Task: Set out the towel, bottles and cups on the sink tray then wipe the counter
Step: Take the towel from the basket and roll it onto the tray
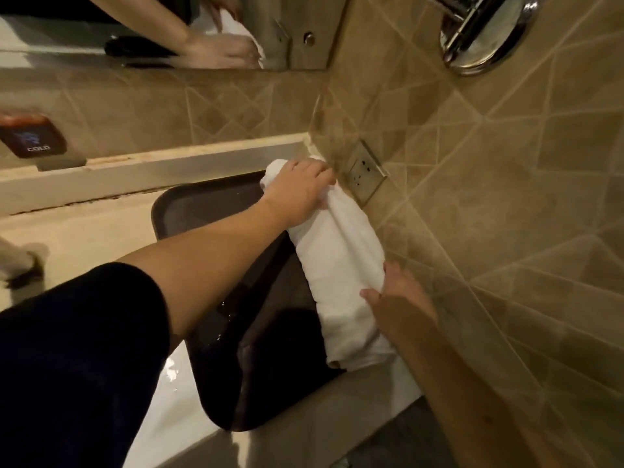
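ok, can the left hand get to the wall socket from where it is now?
Probably yes. The left hand rests on the far end of the rolled towel, and the socket sits just beyond its fingertips with nothing visible between.

Single head-worn wide-angle view, close in, tilted steeply down over the counter (101, 238) and rolled, so the tiled wall (489, 204) fills the right side. Dark tray (189, 204) sits mid-frame at the counter's wall corner. Mirror (135, 32) strip along top edge. No second view.
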A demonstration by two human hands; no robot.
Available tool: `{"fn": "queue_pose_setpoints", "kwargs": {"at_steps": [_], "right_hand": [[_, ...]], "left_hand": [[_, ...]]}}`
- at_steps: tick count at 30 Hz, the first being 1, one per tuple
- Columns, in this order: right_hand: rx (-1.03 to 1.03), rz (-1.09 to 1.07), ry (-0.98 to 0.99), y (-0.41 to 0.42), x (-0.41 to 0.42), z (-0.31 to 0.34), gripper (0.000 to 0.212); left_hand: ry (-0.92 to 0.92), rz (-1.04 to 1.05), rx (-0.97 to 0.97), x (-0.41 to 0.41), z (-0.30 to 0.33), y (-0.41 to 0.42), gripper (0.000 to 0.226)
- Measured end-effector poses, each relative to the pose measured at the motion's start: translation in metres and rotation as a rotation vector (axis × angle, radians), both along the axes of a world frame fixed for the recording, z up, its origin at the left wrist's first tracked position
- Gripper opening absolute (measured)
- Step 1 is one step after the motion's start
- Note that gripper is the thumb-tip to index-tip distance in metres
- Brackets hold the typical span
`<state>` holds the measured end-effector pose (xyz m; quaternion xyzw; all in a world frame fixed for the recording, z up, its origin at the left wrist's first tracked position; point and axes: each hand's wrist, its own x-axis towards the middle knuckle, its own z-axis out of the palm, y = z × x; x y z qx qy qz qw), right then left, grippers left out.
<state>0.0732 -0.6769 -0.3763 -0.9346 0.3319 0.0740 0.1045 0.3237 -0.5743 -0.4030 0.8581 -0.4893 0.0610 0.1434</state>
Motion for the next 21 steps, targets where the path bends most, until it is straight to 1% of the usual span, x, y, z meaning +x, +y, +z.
{"fn": "queue_pose_setpoints", "kwargs": {"at_steps": [2, 3, 4, 5, 7, 10, 13, 15, 17, 21], "right_hand": [[-0.299, 0.119, -0.046, 0.009, -0.003, -0.001, 0.063], [-0.403, 0.184, -0.088, 0.015, -0.002, -0.002, 0.063], [-0.448, 0.255, -0.128, 0.021, 0.0, -0.004, 0.063], [-0.455, 0.334, -0.143, 0.029, 0.002, -0.007, 0.064], [-0.393, 0.444, -0.094, 0.046, 0.005, -0.018, 0.071], [-0.322, 0.449, 0.06, 0.06, 0.002, -0.037, 0.085], [-0.31, 0.47, 0.106, 0.05, -0.009, -0.051, 0.105], [-0.323, 0.506, 0.129, 0.04, -0.017, -0.057, 0.115], [-0.318, 0.529, 0.168, 0.031, -0.022, -0.061, 0.123], [-0.289, 0.546, 0.238, 0.021, -0.013, -0.067, 0.123]], "left_hand": [[0.047, 0.231, -0.131, -0.006, -0.008, 0.008, 0.046], [0.078, 0.317, -0.176, -0.009, -0.014, 0.013, 0.048], [0.13, 0.362, -0.204, -0.013, -0.019, 0.016, 0.049], [0.2, 0.371, -0.214, -0.016, -0.025, 0.019, 0.052], [0.358, 0.327, -0.208, -0.022, -0.033, 0.024, 0.065], [0.55, 0.22, -0.227, -0.023, -0.041, 0.026, 0.09], [0.685, 0.154, -0.208, -0.019, -0.047, 0.023, 0.113], [0.718, 0.144, -0.213, -0.015, -0.053, 0.019, 0.123], [0.72, 0.138, -0.238, -0.011, -0.058, 0.015, 0.126], [0.704, 0.122, -0.235, -0.003, -0.062, 0.01, 0.125]]}}
